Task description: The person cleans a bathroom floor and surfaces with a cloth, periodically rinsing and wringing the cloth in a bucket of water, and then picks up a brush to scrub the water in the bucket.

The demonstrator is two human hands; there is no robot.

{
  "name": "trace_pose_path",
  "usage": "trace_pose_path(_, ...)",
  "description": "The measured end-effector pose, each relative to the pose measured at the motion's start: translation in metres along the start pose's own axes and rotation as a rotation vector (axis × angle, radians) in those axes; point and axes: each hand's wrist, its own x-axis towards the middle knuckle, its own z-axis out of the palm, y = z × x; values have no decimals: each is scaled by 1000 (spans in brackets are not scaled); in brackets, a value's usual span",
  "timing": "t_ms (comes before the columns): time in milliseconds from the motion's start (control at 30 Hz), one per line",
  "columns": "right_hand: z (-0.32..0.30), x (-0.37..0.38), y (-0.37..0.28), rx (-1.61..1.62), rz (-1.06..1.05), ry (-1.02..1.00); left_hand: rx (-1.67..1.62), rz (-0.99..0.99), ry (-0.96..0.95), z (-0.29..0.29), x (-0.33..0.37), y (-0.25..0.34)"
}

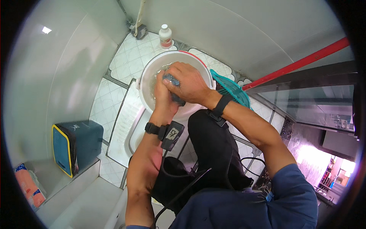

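Note:
A wet dark grey-blue cloth is bunched up between my two hands, over a white bucket. My left hand is closed round it from the left and below. Across the top, my right hand wraps over the bundle with bent fingers. One end of the cloth pokes out under my right palm, near my left wrist. Some water shows inside the bucket beyond my hands. Most of the cloth is hidden by my fingers. Each wrist wears a black strap, the left one with a dark box.
Beneath the bucket is a white squat toilet in a tiled floor. Behind stands a white capped bottle. A teal plastic dustpan-like item and a red pole are right. Leftward sit a blue-and-yellow box and pink packs.

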Motion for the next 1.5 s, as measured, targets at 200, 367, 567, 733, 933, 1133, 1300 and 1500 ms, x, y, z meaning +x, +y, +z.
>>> trace_pose_path(200, 0, 4, 5, -25, 6, 13, 48, 89, 44, -4, 8, -9)
trace_pose_path(367, -6, 14, -1, -5, 11, 21, 89, 154, 91, 2, 2, -4)
trace_pose_path(567, -1, 34, -12, 116, 167, 104, 312, 339, 24, -5, 6, 13)
trace_pose_path(733, -16, 53, 17, 690, 863, 16, 731, 596, -37, 3, -5, 37)
trace_pose_path(933, -38, 44, -11, 1104, 842, -209, 538, 524, -152, 1, -27, 53)
trace_pose_path(1133, -39, 38, -5, 929, 752, -369, 702, 509, -16, -3, -22, 60)
trace_pose_path(1300, -49, 37, -9, 883, 698, -427, 721, 463, 49, -11, -17, 71)
trace_pose_path(1500, -52, 25, -11, 1062, 854, -232, 250, 274, -142, -5, -19, 67)
